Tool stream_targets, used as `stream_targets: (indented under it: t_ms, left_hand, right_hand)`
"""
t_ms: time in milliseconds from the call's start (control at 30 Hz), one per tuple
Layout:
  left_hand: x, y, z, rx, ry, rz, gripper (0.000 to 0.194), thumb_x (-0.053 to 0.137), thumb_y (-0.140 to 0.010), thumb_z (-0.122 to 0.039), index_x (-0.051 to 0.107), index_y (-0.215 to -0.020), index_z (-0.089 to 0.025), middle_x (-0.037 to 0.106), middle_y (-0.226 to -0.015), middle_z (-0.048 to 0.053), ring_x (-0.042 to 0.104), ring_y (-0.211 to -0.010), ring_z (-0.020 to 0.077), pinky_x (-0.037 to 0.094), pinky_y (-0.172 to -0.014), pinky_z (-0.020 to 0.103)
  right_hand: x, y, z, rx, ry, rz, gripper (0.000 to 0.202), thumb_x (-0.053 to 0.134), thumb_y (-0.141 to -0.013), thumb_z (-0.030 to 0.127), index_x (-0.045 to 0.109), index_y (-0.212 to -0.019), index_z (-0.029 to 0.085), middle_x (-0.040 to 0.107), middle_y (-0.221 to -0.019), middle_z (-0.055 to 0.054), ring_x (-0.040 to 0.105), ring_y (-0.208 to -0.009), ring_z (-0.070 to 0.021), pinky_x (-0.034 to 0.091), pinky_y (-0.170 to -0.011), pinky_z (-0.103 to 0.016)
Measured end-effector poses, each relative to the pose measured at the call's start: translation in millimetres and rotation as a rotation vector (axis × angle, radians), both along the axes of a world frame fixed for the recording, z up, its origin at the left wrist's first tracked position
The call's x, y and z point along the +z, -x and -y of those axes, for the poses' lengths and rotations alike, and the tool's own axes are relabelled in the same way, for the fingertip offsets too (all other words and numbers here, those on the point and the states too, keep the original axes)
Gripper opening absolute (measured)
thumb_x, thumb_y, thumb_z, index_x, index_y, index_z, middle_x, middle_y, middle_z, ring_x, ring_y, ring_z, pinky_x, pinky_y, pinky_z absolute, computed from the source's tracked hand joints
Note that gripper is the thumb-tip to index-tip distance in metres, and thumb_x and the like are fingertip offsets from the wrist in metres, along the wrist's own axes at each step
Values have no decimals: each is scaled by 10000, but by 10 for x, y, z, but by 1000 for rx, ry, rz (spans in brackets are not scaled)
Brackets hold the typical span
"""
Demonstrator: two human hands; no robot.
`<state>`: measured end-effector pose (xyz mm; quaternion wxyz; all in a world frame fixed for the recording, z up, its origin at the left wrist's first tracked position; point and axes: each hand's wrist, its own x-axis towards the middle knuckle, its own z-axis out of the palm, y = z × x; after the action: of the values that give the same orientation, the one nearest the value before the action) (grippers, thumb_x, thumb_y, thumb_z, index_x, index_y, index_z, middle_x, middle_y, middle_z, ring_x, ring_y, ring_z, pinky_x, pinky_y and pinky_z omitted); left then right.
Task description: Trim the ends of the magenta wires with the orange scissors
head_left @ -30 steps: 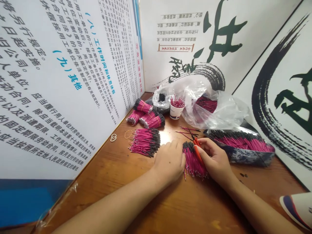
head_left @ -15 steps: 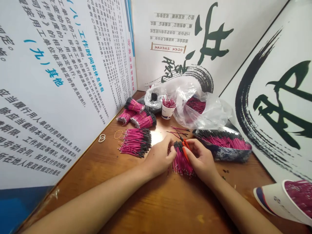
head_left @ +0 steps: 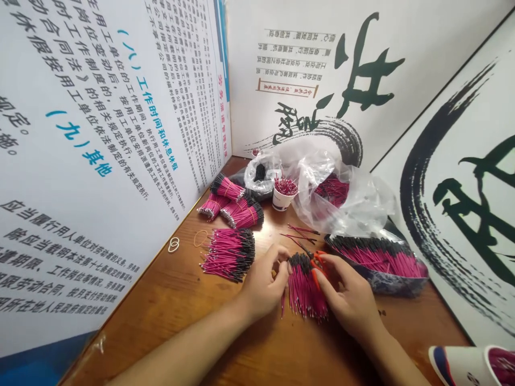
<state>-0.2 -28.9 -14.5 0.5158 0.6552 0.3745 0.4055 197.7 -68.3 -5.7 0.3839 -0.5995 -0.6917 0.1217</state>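
My right hand (head_left: pixel 350 289) is closed around orange-handled pliers (head_left: pixel 316 262), whose dark tips point up and left over the black ends of a loose pile of pink wires (head_left: pixel 306 295). At the left edge of that pile, my left hand (head_left: pixel 265 281) is pinched, thumb against forefinger. A single pink wire (head_left: pixel 282 306) shows below its thumb and appears to be held there; the fingertips are partly hidden. Left of this hand lies a flat row of pink wires with black ends (head_left: pixel 228 254).
Banded wire bundles (head_left: pixel 235 203), a paper cup of wires (head_left: pixel 285 194) and a clear plastic bag (head_left: pixel 341 209) stand at the back. An open box of wires (head_left: pixel 378 262) sits right, another cup (head_left: pixel 462 364) at lower right. Rubber bands (head_left: pixel 173 245) lie left. Printed panels surround the table.
The whole view has shifted, so everything sits lower and slightly right. My hands stay at the wire pile, the pliers still in the right one; the left forefinger looks more arched.
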Motion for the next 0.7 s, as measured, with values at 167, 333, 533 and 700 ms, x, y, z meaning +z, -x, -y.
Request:
stream_targets:
  t_ms: [167, 333, 533, 700]
  left_hand:
    - [22, 16, -2, 30, 16, 35, 82, 443, -945, -227, 514, -958, -188, 545, -762, -16, 539, -589, 101, 442, -570, 222]
    - [70, -53, -51, 63, 104, 146, 72, 473, -938, -258, 500, -936, -192, 512, -739, -31, 531, -589, 103, 452, -567, 219]
    - [215, -170, 20, 242, 165, 314, 48, 489, -928, -230, 491, -899, -192, 544, -790, -14, 567, -673, 111, 478, -674, 240]
    - [278, -57, 117, 281, -104, 141, 77, 496, -917, -156, 556, -880, -188, 551, -869, 21, 543, -823, 145, 456, -761, 258]
  right_hand:
    - [50, -62, 57, 12, -16, 38, 221, 579, -932, 344, 633, -1098, 208, 749, -1026, -94, 726, -886, -239, 573, -777, -342]
    - [191, 34, 31, -5, 13, 26, 250, 579, -932, 350, 614, -1137, 212, 746, -1044, -86, 730, -897, -234, 574, -806, -343]
    - [274, 299, 79, -203, 81, -90, 264, 564, -938, 390, 588, -1137, 218, 750, -957, -66, 730, -807, -212, 588, -714, -316]
    - [254, 354, 201, -90, 98, -50, 260, 598, -910, 360, 616, -1132, 226, 759, -1028, -67, 737, -876, -226, 591, -763, -328]
